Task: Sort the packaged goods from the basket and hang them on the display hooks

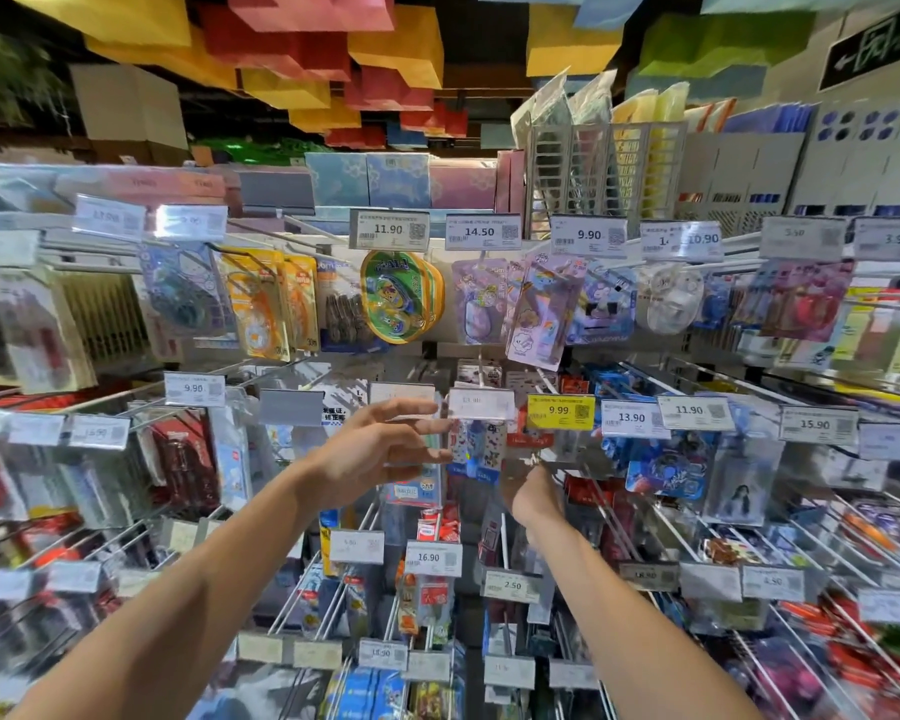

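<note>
- Looks like the hanging step: your left hand point(380, 444), fingers apart, is by the patterned pack point(471, 452).
- Your right hand point(533, 493) is curled, can't tell on what; next, line up with the display hooks point(606, 511).

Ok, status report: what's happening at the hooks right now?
Left hand open, fingers at the patterned packet under a price tag. Right hand curled; grip unclear. Hooks crowded around.

Two hands point(380, 444) point(533, 498), one yellow 9.99 tag point(560, 412), one exit sign point(874, 49)
</note>
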The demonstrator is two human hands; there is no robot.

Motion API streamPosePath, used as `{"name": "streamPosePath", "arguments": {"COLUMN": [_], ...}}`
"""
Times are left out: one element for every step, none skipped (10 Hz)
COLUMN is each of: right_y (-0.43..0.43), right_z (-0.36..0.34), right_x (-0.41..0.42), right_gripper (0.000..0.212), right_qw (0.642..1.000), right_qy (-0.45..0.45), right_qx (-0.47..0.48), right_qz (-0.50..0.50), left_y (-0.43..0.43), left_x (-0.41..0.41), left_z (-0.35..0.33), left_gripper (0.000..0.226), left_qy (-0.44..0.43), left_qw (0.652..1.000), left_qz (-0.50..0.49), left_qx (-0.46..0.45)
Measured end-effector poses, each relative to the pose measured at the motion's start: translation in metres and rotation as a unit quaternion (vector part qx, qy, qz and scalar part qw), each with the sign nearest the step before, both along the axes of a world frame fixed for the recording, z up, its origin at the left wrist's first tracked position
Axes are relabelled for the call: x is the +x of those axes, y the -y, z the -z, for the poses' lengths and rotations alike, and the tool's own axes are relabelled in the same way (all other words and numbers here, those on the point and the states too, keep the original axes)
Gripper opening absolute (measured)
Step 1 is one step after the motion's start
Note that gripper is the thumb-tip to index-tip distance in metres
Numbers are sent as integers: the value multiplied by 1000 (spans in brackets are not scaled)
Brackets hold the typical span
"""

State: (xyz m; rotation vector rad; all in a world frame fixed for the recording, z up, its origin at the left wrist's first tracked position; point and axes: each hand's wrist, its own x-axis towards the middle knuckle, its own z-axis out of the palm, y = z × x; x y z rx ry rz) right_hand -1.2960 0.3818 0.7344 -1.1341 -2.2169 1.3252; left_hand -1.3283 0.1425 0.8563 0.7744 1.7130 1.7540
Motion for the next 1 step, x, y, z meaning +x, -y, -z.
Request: {"name": "streamPosePath", "arguments": {"right_y": [-2], "right_z": [8], "right_x": [10], "right_gripper": [56], "right_qw": [998], "right_qy": [7], "right_qx": [36], "right_qz": [-60], "left_y": [-2], "left_x": [3], "left_z": [6], "left_gripper": [33], "left_qy": [-5], "left_qw": [1000], "left_qz": [-3], "left_qx": [-23]}}
